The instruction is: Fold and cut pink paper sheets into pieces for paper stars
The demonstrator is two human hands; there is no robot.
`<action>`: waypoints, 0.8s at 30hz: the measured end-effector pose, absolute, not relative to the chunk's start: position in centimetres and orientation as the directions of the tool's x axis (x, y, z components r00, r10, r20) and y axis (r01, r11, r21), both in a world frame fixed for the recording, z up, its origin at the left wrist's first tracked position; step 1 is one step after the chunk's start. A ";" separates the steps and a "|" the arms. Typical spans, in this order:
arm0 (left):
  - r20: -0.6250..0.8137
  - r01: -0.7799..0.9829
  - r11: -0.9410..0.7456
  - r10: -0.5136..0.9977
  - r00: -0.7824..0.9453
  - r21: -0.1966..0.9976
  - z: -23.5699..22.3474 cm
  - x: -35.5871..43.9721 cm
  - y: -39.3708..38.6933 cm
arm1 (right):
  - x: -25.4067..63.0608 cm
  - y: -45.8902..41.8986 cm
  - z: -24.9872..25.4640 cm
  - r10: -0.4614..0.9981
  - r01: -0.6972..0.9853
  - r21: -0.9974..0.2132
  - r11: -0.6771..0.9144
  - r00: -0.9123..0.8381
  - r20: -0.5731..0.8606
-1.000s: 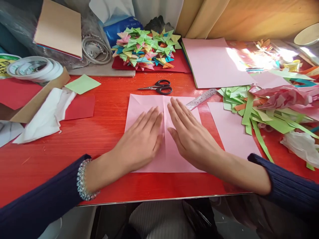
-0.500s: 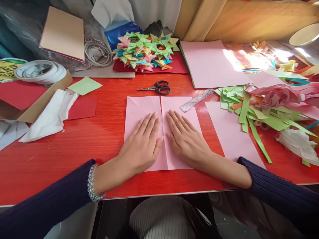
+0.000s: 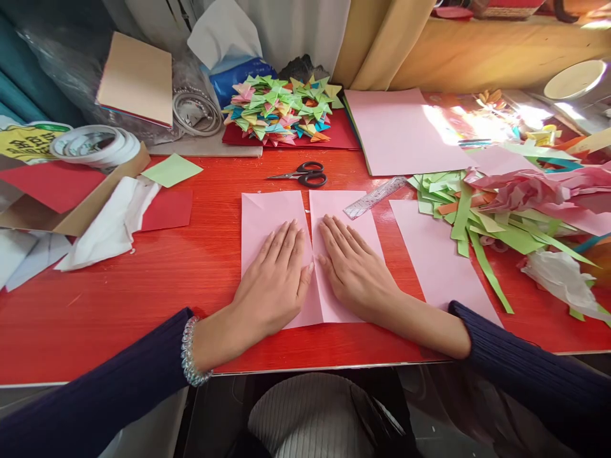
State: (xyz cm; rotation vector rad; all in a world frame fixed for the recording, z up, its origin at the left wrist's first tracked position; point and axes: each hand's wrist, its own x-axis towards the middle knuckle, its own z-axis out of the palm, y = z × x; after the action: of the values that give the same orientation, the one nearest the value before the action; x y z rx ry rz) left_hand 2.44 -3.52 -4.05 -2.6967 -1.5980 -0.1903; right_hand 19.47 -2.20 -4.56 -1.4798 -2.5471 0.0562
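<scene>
A pink sheet of paper (image 3: 270,213) lies before me on the red table. A slit runs down its middle from the far edge, while the near part looks joined along a crease. My left hand (image 3: 277,280) rests flat on the left half, fingers stretched out and thumb beside the slit. On the right half, my right hand (image 3: 353,267) lies flat too, fingers extended. A clear ruler (image 3: 375,197) overlaps the sheet's far right corner. Black-handled scissors (image 3: 305,173) lie just beyond its far edge.
Another pink sheet (image 3: 436,254) lies to the right, near green paper strips (image 3: 487,242) and crumpled pink paper (image 3: 539,187). Folded paper stars (image 3: 281,111) and a pink paper stack (image 3: 405,133) stand behind. Tape rolls (image 3: 95,146) sit in a cardboard box (image 3: 102,191) at left.
The gap at the far end of the slit has widened slightly, with the left half shifted a little left. Both hands stay flat on the paper. The view has tilted slightly.
</scene>
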 end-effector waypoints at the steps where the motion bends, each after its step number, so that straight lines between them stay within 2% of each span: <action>1: 0.106 0.875 -0.480 0.875 0.472 0.067 -4.0 2.4 -3.5 | 19.5 -2.2 -4.5 0.862 0.854 -0.134 0.502 -0.483 0.150; 24: 0.118 0.875 -0.478 0.876 0.467 0.081 -4.0 2.3 -3.7 | 19.6 -2.2 -4.6 0.857 0.846 -0.149 0.512 -0.493 0.147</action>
State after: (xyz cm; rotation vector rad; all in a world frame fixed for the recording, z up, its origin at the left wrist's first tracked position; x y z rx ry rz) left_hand 2.30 -3.66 -3.99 -2.6986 -1.6100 -0.2251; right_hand 19.61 -2.17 -4.57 -1.4565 -2.5506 0.0835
